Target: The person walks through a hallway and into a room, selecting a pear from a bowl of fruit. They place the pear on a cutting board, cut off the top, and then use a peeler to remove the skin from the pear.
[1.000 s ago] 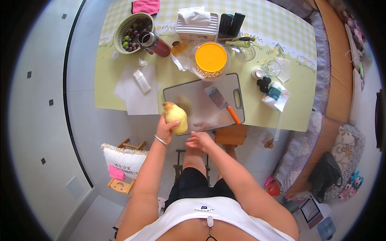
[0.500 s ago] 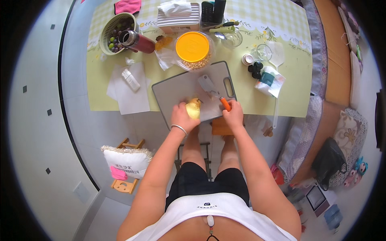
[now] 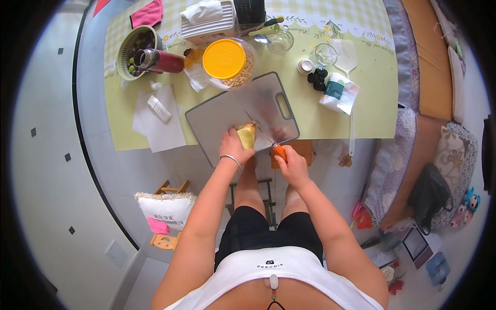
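Note:
My left hand (image 3: 235, 147) is closed round a pale yellow piece of produce (image 3: 247, 136) with a brownish end, pressing it on the grey cutting board (image 3: 214, 116). Its exact kind I cannot tell. In my right hand (image 3: 293, 167) is a kitchen knife with an orange handle (image 3: 279, 151). The knife's blade (image 3: 261, 130) stands nearly edge-on just right of the produce, pointing away from me. Whether blade and produce touch is unclear. The board lies tilted near the table's front edge, its handle slot (image 3: 283, 105) at the right.
Beyond the board stands a yellow-lidded jar of beans or nuts (image 3: 238, 80). A red flask (image 3: 168, 62) lies by a fruit basket (image 3: 124, 54). White papers (image 3: 168, 132) lie left; a tissue pack (image 3: 336, 93), glass cup (image 3: 326, 54) and fly swatter (image 3: 352, 116) are right.
My right hand has turned the knife from blade-flat to nearly edge-on and brought it left, beside the produce. My left hand keeps its hold. The whole view has shifted slightly.

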Demonstrator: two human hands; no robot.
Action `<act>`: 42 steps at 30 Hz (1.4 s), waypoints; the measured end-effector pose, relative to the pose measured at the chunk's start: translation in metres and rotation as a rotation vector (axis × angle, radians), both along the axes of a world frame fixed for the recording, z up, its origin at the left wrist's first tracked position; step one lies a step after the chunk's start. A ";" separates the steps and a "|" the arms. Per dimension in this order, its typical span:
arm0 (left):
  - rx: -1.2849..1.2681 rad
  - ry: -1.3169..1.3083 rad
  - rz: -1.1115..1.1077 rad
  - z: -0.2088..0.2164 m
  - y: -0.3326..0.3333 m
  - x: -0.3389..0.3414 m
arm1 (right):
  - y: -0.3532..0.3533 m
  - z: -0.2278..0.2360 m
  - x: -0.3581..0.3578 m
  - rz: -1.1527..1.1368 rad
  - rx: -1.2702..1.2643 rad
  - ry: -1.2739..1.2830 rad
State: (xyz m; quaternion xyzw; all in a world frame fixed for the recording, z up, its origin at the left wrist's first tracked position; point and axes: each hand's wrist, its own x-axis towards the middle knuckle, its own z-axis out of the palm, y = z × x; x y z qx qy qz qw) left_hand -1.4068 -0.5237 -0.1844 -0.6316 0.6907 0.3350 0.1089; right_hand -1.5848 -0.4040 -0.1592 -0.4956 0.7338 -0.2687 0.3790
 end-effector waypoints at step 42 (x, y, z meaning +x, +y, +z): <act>0.095 -0.144 -0.046 0.004 -0.010 -0.014 | -0.012 -0.013 -0.007 0.269 0.090 0.084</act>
